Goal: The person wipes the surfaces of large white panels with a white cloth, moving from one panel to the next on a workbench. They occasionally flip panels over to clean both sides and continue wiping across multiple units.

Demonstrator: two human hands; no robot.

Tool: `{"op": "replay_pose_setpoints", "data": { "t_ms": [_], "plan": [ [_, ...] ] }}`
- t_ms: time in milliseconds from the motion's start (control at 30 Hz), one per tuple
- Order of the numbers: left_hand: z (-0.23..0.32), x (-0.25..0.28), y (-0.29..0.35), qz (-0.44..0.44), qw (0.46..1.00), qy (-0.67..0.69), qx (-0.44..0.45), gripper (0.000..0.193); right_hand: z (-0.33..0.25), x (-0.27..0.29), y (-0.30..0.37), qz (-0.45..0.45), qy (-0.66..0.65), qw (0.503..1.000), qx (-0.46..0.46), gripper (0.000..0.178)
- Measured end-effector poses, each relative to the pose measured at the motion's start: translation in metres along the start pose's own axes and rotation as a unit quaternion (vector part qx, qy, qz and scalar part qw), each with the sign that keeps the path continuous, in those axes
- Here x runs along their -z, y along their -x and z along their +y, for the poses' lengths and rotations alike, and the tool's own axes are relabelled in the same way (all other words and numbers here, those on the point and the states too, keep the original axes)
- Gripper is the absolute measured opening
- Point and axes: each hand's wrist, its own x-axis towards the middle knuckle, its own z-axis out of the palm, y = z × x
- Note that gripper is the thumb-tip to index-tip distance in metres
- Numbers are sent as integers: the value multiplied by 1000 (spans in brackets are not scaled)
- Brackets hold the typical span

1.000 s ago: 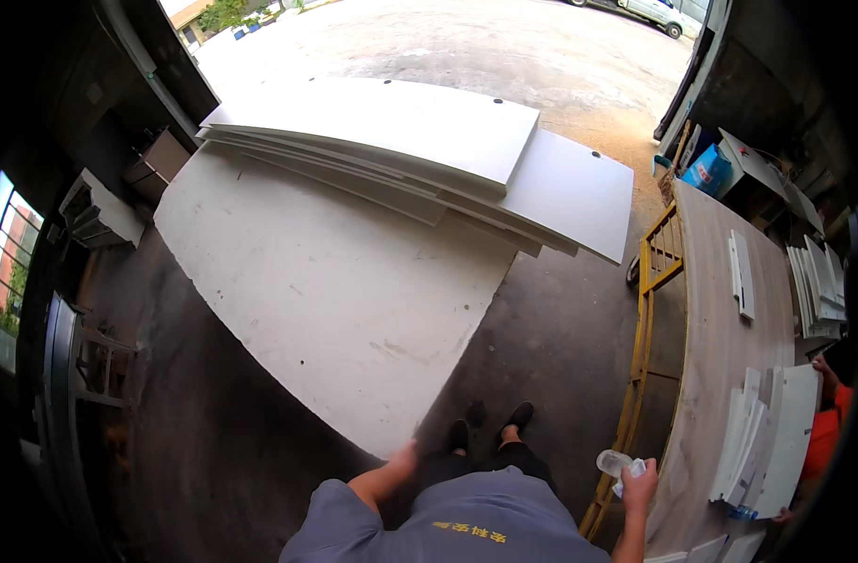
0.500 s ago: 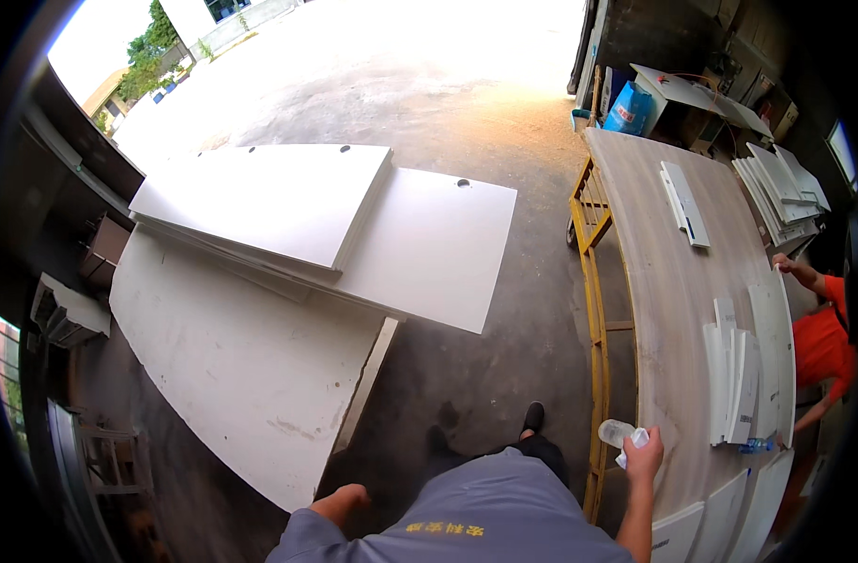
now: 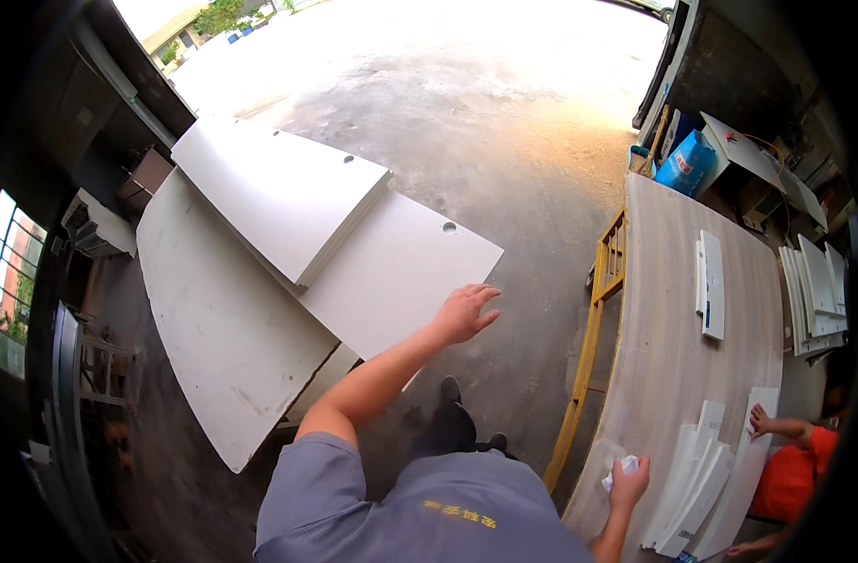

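My left hand [image 3: 467, 312] reaches out over the near right edge of a white board [image 3: 406, 258], its fingers apart and holding nothing. Whether the fingertips touch the board, I cannot tell. That board sticks out from under a stack of white boards [image 3: 283, 192] with round cut-outs along the far edge. My right hand [image 3: 628, 483] is closed around a crumpled white wad [image 3: 619, 472], cloth or paper, above the wood-grain tabletop [image 3: 626, 357]. A clear plastic container beside the wad is hard to make out against the tabletop.
Under the stack lies a large worn white board [image 3: 227, 310]. White strips [image 3: 697, 479] lie on the wood-grain top, which has a yellow metal frame [image 3: 584, 375]. A co-worker in an orange shirt [image 3: 793, 479] rests a hand on a strip. A blue sack [image 3: 684, 161] stands behind.
My left hand has risen from beside my body and stretched forward to the protruding board. My right hand still grips the wad. The view has turned, and the co-worker's hand lies on a strip.
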Motion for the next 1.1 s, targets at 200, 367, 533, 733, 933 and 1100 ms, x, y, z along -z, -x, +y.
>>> {"op": "replay_pose_setpoints", "data": {
  "t_ms": [200, 367, 533, 733, 933, 1100],
  "plan": [
    [-110, -10, -147, -3, 981, -186, 61, 43, -58, -20, -56, 2, 0, 1000, -8, 35],
    [-133, -21, -150, 61, 984, -165, 21, 41, -117, -24, -120, 5, 86, 996, -12, 40],
    [-118, -11, -145, 70, 988, -133, 19, 35, -157, -37, -205, -1, 121, 992, -20, 40],
    [-120, -11, -141, 49, 985, -146, 77, 30, -185, -89, -360, 3, 123, 992, 24, 41],
    [-114, -6, -158, -25, 953, -211, 218, 35, -208, -165, -566, -19, 113, 992, 44, 42],
    [-112, -5, -181, -128, 871, -238, 411, 34, -217, -216, -712, -37, 123, 990, 55, 43]
  ]
}}
